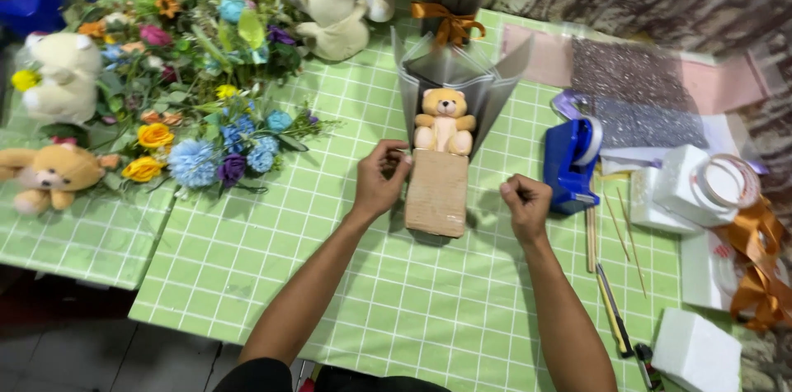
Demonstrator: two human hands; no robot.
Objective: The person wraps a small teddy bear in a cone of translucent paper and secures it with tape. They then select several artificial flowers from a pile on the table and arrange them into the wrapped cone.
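A small tan teddy bear [444, 120] sits in a cone of grey translucent wrapping sheets [495, 82] on top of a brown cardboard-coloured block [436, 192], lying on the green checked tablecloth [330, 276]. My left hand [381, 177] is curled at the block's upper left corner, fingertips pinched beside the wrapping's edge. My right hand [525, 205] is closed in a loose fist to the right of the block, apart from it. Whether either hand pinches something thin, such as tape, I cannot tell.
A blue tape dispenser [571, 157] stands right of the block. Artificial flowers [198, 70] and plush bears [49, 173] fill the left. A wrapped bouquet with orange bow [450, 25] stands behind. Right side: white foam blocks [695, 351], tape roll [726, 181], orange ribbon [755, 264], wooden sticks [619, 227], a cutter [615, 314].
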